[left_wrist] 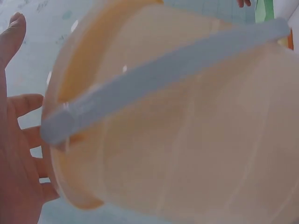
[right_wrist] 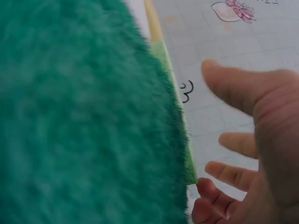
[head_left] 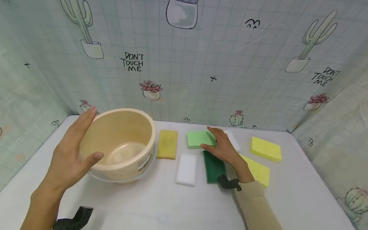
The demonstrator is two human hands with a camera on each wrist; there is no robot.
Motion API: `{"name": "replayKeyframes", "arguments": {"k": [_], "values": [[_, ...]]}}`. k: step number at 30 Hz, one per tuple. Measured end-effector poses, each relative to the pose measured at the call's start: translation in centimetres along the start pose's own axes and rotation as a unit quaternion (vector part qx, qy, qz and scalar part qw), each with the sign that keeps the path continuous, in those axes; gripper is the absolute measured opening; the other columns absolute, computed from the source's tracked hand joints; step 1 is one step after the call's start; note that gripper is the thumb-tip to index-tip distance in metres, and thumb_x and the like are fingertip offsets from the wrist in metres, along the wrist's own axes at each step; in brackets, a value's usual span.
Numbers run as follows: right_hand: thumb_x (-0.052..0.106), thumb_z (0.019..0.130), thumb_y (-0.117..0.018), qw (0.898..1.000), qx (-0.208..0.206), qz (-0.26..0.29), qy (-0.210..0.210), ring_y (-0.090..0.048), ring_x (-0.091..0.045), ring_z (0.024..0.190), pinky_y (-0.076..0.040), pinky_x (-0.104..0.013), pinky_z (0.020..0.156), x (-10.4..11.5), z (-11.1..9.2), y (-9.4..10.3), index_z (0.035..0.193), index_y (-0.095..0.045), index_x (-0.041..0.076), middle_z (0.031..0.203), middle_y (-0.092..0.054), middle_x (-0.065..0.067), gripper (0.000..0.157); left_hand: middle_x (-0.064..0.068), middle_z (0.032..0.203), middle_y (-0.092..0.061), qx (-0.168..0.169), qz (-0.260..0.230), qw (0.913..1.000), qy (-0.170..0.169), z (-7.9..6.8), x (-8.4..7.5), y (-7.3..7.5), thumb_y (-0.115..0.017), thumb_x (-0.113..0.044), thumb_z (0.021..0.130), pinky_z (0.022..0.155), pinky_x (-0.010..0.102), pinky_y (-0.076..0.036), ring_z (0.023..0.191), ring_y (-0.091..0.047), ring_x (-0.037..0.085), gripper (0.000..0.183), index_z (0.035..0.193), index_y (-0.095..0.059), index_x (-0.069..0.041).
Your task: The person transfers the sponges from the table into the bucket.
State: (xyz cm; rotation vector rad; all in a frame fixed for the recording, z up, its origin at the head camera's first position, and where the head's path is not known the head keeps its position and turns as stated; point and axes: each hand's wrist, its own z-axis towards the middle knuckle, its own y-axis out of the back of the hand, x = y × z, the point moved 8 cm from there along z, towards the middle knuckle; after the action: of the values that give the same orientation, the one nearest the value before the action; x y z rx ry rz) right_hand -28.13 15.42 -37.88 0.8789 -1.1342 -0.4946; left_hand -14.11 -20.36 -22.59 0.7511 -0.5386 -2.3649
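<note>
My left hand is at the left side of a cream plastic bucket, fingers extended and thumb spread near its rim. In the left wrist view, the bucket's pale handle crosses its outer wall and the fingers reach beside the rim. My right hand hovers with loosely spread fingers at the right end of a light green sponge, holding nothing. Just below that hand lies a dark green scouring pad, whose fuzzy surface fills much of the right wrist view.
Left of the pad lie a white sponge and a mustard-yellow sponge. Two bright yellow sponges, one farther back and one nearer, lie to the right. Another white piece is partly behind my right hand. A printed curtain hangs behind the white table.
</note>
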Motion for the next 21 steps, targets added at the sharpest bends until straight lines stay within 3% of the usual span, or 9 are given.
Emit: {"name": "replayKeyframes", "arguments": {"k": [4, 6, 11, 14, 18, 21], "values": [[0.047, 0.078, -0.062, 1.000, -0.002, -0.012, -0.007, -0.030, -0.033, 0.118, -0.033, -0.050, 0.091, -0.4, 0.3, -0.3, 0.138, -0.031, 0.011, 0.136, -0.030, -0.012, 0.076, 0.008, 0.140, -0.034, 0.015, 0.009, 0.9989, 0.043, -0.9, 2.9, 0.4, -0.058, -0.056, 0.076, 0.104, 0.047, -0.017, 0.130, -0.023, 0.026, 0.079, 0.136, -0.037, -0.009], [0.047, 0.077, -0.063, 1.000, 0.000, -0.015, -0.015, -0.031, -0.032, 0.117, -0.033, -0.049, 0.092, -0.7, 0.4, -0.5, 0.138, -0.032, 0.012, 0.135, -0.031, -0.011, 0.077, 0.004, 0.141, -0.032, 0.023, 0.005, 0.9970, 0.074, -1.4, 4.4, 0.6, -0.061, -0.044, 0.079, 0.104, 0.048, -0.014, 0.131, -0.021, 0.021, 0.070, 0.137, -0.036, -0.013], [0.046, 0.077, -0.064, 1.000, 0.012, -0.007, -0.012, -0.033, -0.032, 0.120, -0.032, -0.049, 0.094, -1.1, 0.1, -0.6, 0.139, -0.030, 0.011, 0.137, -0.027, -0.014, 0.079, -0.002, 0.143, -0.027, 0.043, -0.047, 0.9847, 0.162, -3.0, 7.6, 0.4, -0.058, -0.018, 0.083, 0.101, 0.055, -0.011, 0.130, -0.022, 0.008, 0.061, 0.139, -0.033, -0.021], [0.044, 0.077, -0.064, 1.000, 0.014, -0.004, -0.008, -0.041, -0.032, 0.113, -0.035, -0.049, 0.091, -1.1, 0.1, -0.6, 0.139, -0.029, 0.010, 0.139, -0.024, -0.016, 0.079, -0.001, 0.143, -0.029, 0.048, -0.097, 0.9752, 0.193, -3.4, 8.6, 0.2, -0.052, -0.019, 0.088, 0.102, 0.038, -0.026, 0.128, -0.026, 0.009, 0.055, 0.139, -0.031, -0.022], [0.044, 0.077, -0.064, 1.000, 0.016, -0.009, -0.002, -0.049, -0.028, 0.099, -0.040, -0.045, 0.085, -1.2, 0.3, -0.6, 0.139, -0.030, 0.009, 0.140, -0.025, -0.016, 0.079, 0.008, 0.141, -0.031, 0.025, -0.182, 0.9664, 0.179, -3.7, 9.1, 0.3, -0.046, -0.018, 0.092, 0.088, 0.014, -0.037, 0.125, -0.034, 0.018, 0.050, 0.139, -0.031, -0.011], [0.045, 0.077, -0.064, 1.000, 0.012, -0.008, -0.003, -0.049, -0.027, 0.099, -0.040, -0.044, 0.084, -1.4, 0.3, -0.5, 0.138, -0.031, 0.008, 0.138, -0.028, -0.015, 0.079, 0.016, 0.140, -0.031, -0.002, -0.274, 0.9502, 0.148, -3.8, 9.4, 0.0, -0.044, -0.012, 0.091, 0.092, 0.017, -0.034, 0.124, -0.036, 0.020, 0.048, 0.136, -0.031, 0.001]]}}
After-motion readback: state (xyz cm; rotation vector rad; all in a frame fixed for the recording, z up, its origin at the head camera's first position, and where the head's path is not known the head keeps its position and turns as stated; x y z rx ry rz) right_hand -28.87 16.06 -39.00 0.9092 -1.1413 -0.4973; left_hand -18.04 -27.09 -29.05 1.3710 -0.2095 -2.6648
